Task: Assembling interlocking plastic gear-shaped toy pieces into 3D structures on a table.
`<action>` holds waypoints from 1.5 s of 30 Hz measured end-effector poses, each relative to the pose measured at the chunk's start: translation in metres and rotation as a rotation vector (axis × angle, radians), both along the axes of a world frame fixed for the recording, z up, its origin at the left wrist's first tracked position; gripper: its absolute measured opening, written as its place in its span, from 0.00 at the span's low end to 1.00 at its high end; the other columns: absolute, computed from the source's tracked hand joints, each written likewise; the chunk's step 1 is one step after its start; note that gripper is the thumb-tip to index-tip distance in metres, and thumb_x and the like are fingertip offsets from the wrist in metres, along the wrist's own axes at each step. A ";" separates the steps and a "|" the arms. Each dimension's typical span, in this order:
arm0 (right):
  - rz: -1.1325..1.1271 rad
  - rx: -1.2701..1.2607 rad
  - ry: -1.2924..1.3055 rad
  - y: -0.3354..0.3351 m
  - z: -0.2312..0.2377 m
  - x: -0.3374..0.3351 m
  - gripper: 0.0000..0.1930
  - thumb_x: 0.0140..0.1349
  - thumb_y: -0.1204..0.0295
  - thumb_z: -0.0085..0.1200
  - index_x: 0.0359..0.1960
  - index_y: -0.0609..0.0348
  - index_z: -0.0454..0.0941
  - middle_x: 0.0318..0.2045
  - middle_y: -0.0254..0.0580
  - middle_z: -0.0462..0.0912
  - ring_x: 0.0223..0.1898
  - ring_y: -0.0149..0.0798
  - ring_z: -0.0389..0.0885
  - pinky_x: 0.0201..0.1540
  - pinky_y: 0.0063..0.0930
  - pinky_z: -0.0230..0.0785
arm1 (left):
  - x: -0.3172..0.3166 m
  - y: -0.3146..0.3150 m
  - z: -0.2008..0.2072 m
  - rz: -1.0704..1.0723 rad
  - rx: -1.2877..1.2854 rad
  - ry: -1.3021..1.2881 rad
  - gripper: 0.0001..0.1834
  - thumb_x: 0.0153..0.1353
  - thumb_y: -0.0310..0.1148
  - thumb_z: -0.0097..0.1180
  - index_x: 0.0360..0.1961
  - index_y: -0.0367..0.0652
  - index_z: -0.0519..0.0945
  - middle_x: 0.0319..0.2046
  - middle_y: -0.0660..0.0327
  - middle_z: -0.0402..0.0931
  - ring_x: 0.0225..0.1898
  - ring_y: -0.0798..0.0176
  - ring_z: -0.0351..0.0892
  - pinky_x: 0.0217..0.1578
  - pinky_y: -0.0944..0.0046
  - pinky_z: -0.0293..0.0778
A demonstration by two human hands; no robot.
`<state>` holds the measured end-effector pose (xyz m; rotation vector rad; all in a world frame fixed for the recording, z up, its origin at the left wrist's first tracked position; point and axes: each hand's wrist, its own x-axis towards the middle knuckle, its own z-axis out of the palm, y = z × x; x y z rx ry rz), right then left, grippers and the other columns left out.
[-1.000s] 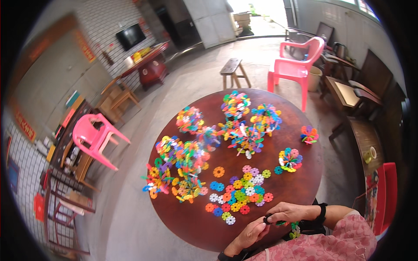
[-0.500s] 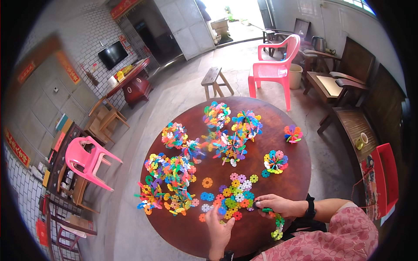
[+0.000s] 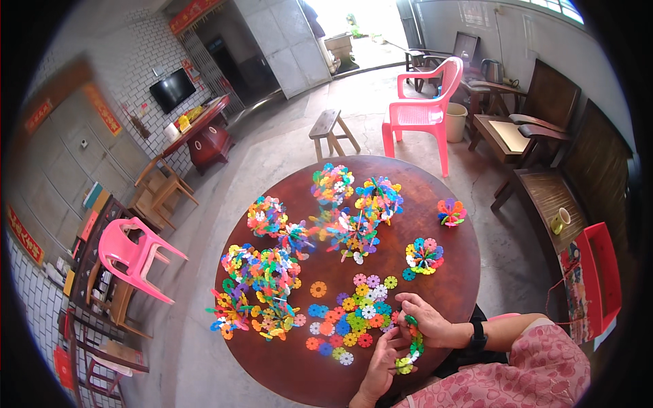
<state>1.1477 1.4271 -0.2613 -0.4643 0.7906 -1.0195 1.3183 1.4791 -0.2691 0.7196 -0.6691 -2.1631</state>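
Note:
Over the near right part of the round table, my right hand (image 3: 427, 324) is closed on a curved chain of notched plastic flower discs (image 3: 415, 344), green at the top with white and yellow-green at its lower end. My left hand (image 3: 379, 368) meets it from the left, its fingers closed around the lower side of the chain; fingertips partly hide what they pinch. Just beyond both hands lies a spread of loose flower discs (image 3: 355, 321) in many colours. Several built balls of discs (image 3: 275, 265) stand at the left and far side, and a smaller flower ball (image 3: 424, 256) stands at the right.
The dark wooden round table (image 3: 272, 367) is in front of me. A pink armchair (image 3: 422, 112) and a wooden stool (image 3: 326, 129) stand beyond it. At left is another pink chair (image 3: 132, 255); at right are a wooden bench (image 3: 551, 190) and a red box (image 3: 598, 272).
My left hand has moved right from the loose discs to the chain, beside my right hand. The right hand has turned, fingers pointing more upward, and the chain is raised.

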 end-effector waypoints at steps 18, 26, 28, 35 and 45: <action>0.586 -0.935 0.486 0.007 -0.007 -0.006 0.11 0.60 0.68 0.60 0.40 0.58 0.75 0.32 0.36 0.81 0.35 0.31 0.80 0.37 0.27 0.73 | 0.026 -0.008 0.010 0.494 -0.096 -0.189 0.23 0.61 0.29 0.54 0.56 0.40 0.63 0.33 0.54 0.78 0.36 0.61 0.79 0.38 0.64 0.77; 0.386 -1.281 1.115 0.013 -0.002 -0.005 0.08 0.62 0.64 0.55 0.36 0.53 0.75 0.25 0.37 0.75 0.30 0.43 0.80 0.29 0.34 0.73 | 0.018 -0.006 -0.009 0.224 -0.067 -0.328 0.19 0.65 0.34 0.52 0.54 0.39 0.66 0.43 0.55 0.76 0.40 0.62 0.80 0.34 0.57 0.81; 0.403 -1.325 1.112 0.017 0.004 -0.001 0.08 0.63 0.63 0.53 0.37 0.52 0.74 0.24 0.37 0.75 0.29 0.42 0.80 0.28 0.34 0.73 | 0.022 -0.003 -0.016 0.135 0.005 -0.321 0.17 0.66 0.37 0.52 0.50 0.39 0.69 0.41 0.56 0.77 0.37 0.64 0.80 0.33 0.59 0.81; 0.396 -1.311 1.011 0.030 -0.012 0.002 0.09 0.61 0.64 0.53 0.37 0.54 0.72 0.27 0.37 0.76 0.26 0.43 0.80 0.24 0.36 0.73 | 0.011 0.007 -0.012 0.131 -0.056 -0.430 0.18 0.67 0.48 0.51 0.35 0.42 0.73 0.23 0.67 0.72 0.18 0.73 0.71 0.18 0.74 0.70; 0.433 -1.308 0.820 0.026 0.016 -0.002 0.05 0.60 0.72 0.52 0.33 0.60 0.71 0.28 0.45 0.76 0.26 0.51 0.79 0.29 0.38 0.73 | 0.002 0.007 0.019 0.218 -0.115 -0.574 0.10 0.67 0.38 0.52 0.31 0.44 0.71 0.17 0.71 0.66 0.14 0.77 0.65 0.14 0.74 0.63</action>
